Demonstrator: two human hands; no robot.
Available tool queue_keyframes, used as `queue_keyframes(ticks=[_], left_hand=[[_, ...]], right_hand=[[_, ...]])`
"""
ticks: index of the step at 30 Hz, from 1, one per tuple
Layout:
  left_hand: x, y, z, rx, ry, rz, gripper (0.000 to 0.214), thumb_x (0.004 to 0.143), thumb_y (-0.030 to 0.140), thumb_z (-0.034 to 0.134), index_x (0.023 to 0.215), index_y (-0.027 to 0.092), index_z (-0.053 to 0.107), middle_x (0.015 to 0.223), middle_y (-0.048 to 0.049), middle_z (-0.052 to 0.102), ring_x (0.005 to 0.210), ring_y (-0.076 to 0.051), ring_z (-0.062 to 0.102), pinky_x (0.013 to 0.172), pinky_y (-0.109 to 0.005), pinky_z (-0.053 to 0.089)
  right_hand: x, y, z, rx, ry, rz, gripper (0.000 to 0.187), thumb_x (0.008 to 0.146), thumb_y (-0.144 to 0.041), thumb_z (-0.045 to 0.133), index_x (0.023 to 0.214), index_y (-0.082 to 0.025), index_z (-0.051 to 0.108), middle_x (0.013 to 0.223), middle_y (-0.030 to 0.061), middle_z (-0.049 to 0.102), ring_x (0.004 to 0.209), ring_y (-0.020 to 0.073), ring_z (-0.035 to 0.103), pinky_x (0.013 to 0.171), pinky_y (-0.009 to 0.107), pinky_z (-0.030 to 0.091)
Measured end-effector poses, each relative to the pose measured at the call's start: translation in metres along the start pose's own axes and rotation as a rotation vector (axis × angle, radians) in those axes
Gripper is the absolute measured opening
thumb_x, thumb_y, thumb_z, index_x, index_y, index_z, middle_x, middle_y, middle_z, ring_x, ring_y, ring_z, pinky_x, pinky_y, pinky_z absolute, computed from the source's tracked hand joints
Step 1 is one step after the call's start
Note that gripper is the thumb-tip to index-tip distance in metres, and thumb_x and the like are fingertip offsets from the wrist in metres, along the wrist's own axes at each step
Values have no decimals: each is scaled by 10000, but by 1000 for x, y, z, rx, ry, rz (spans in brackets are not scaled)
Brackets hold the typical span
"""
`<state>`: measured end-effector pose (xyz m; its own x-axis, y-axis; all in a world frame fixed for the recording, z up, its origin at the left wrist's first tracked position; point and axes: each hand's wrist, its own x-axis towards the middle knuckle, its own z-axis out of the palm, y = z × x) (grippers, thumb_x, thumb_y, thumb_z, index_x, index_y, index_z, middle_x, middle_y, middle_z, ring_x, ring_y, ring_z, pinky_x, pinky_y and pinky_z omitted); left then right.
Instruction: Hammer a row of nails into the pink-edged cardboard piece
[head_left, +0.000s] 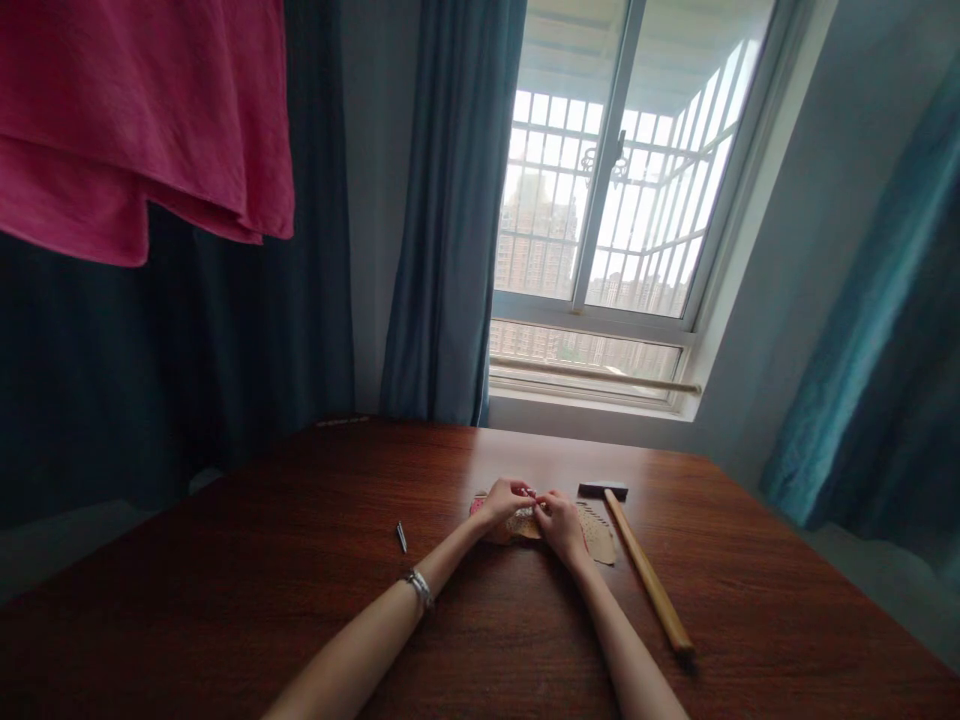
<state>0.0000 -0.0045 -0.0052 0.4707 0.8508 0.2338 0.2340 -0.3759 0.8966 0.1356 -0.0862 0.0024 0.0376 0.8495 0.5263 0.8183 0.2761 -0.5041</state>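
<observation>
Both my hands meet at the middle of a dark wooden table. My left hand and my right hand are closed in a pinch over a small flat tan piece, perhaps leather or card, which lies on the table under them. A pink bit shows at the left edge of my left hand. What the fingertips pinch is too small to name. A bracelet sits on my left wrist.
A hammer with a long wooden handle and dark head lies just right of my hands. A small thin metal tool lies to the left. Behind the table are a window, blue curtains and a hanging pink cloth.
</observation>
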Motion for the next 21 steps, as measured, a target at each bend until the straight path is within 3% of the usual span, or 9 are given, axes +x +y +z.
queue_keyframes(ticks=[8,13,17,21], left_hand=[[1,-7,1,6,18,32,323,623,371,641,789,97,680,730,-48,663,705,-155,586,619,-220,425],[-1,-3,1,29,39,6,276,624,309,624,781,90,687,689,-47,655,649,-143,570,582,-216,408],[-1,0,1,64,60,-28,271,614,295,625,779,91,692,699,-50,662,651,-144,575,572,-212,407],[-2,-1,2,88,92,-20,260,620,284,615,776,92,695,712,-58,670,663,-150,586,571,-211,410]], right_hand=[[-1,-4,-6,-11,-24,-15,219,791,-206,470,825,-208,686,850,58,628,847,182,565,773,257,408],[1,9,-50,-149,11,1,238,783,-216,474,918,-186,668,941,84,618,956,206,534,845,277,379],[-9,34,-89,-369,29,233,300,793,-226,428,1006,-173,633,991,120,604,958,236,540,833,320,381],[-29,55,-109,-594,-82,550,433,769,-297,459,1160,-127,531,1026,210,577,948,309,559,770,385,401]])
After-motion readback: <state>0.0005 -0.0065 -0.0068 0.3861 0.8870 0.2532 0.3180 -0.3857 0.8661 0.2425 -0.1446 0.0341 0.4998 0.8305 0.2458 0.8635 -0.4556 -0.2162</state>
